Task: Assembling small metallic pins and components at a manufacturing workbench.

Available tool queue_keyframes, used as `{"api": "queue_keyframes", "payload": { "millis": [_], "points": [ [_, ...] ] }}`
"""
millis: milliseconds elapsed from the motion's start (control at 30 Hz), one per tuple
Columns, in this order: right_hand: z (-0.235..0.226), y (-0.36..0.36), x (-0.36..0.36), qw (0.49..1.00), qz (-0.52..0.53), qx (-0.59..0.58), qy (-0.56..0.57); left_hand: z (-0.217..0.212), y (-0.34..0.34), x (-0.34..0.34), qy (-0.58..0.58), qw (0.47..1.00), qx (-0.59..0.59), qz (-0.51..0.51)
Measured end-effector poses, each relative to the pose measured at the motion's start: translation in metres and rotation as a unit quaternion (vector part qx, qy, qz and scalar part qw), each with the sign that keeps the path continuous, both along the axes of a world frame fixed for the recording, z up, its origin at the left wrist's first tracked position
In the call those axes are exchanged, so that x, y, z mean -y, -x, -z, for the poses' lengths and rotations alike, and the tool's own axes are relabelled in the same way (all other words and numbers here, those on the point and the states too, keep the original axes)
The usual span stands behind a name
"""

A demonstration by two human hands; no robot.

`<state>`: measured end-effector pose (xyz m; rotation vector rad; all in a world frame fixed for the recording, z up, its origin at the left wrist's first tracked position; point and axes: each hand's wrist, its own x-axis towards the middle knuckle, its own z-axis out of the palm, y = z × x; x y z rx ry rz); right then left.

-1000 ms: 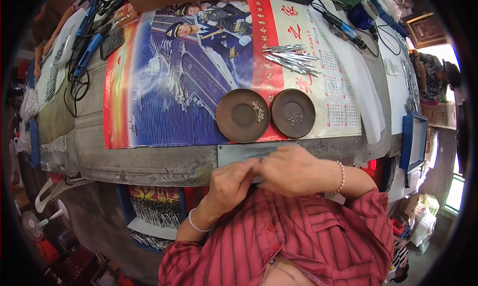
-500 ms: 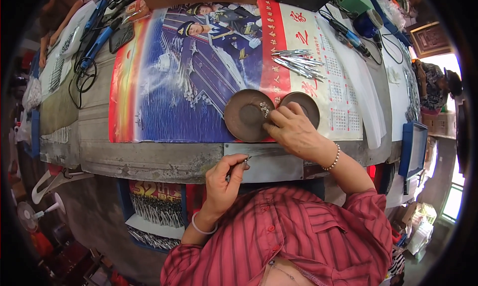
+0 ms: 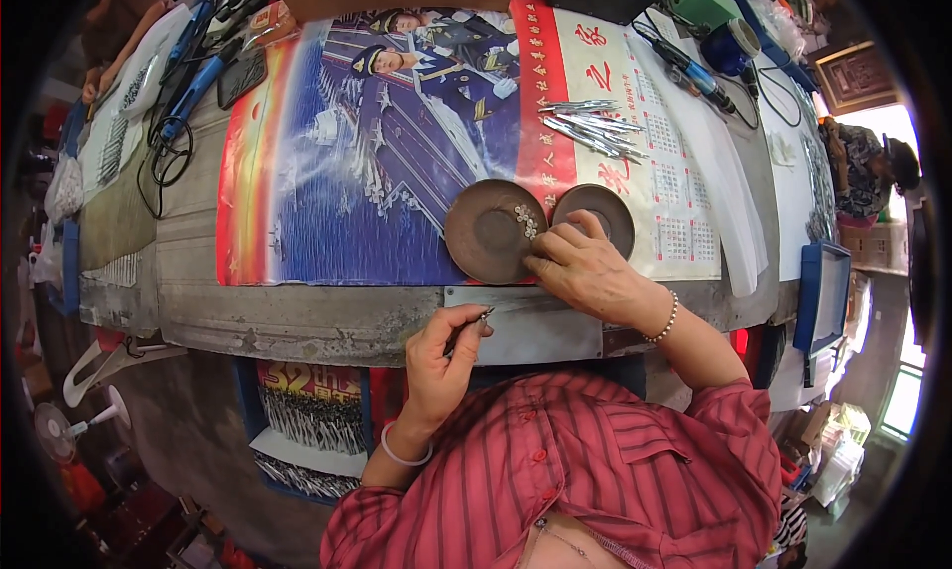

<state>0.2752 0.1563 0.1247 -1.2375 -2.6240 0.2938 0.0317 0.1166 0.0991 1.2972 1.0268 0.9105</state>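
Note:
My left hand (image 3: 437,363) is closed in front of the table edge, gripping a slim metal piece (image 3: 486,314) whose small dark tip pokes out past the thumb and forefinger. My right hand (image 3: 598,274) bends over the near right rim of a round brown dish (image 3: 476,257), its thumb and forefinger pinched together. Whatever lies between those fingertips is too small to tell. Several tiny pale bead-like parts (image 3: 526,218) lie on the right side of this dish. A smaller brown dish (image 3: 617,210) touches its right side, partly covered by my right hand.
Beyond the dishes, a pile of slim metal pieces (image 3: 595,131) lies on the poster (image 3: 347,227) covering the table. Blue-handled corded tools (image 3: 198,88) lie left, another (image 3: 699,78) right. Below the table edge is a blue tray (image 3: 260,440) of metal pieces. Other people sit at both sides.
My right hand has dipped slightly toward me at the dish's rim, uncovering more of the pale parts. The larger dish has shifted slightly. My left hand has turned a little, still gripping the metal piece.

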Motion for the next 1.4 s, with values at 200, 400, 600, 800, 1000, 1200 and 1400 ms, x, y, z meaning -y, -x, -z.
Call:
{"api": "queue_keyframes", "payload": {
  "millis": [200,400,600,800,1000,1200,1400],
  "points": [
    [0.000,-0.001,-0.003,1.000,-0.029,0.009,-0.006,-0.003,-0.006,0.001,0.044,0.998,0.044,0.001],
    [0.003,-0.005,0.001,0.996,0.044,-0.072,0.017,-0.005,-0.016,-0.001,0.124,0.982,0.140,-0.005],
    [0.003,-0.002,-0.005,0.989,0.105,-0.106,0.022,-0.004,-0.014,-0.006,0.129,0.980,0.146,-0.026],
    [0.017,0.018,-0.037,0.997,0.056,-0.055,0.005,-0.008,-0.014,-0.003,0.124,0.982,0.139,-0.041],
    [0.011,0.025,-0.046,0.999,0.011,0.015,-0.038,-0.008,-0.008,-0.002,0.125,0.983,0.128,-0.044],
    [-0.009,0.024,-0.025,0.982,0.047,-0.179,0.028,-0.004,-0.011,-0.005,0.142,0.972,0.182,-0.048],
    [-0.024,0.039,0.025,0.888,0.130,-0.396,0.192,-0.003,-0.026,0.001,0.189,0.946,0.262,-0.034]
  ]
}}
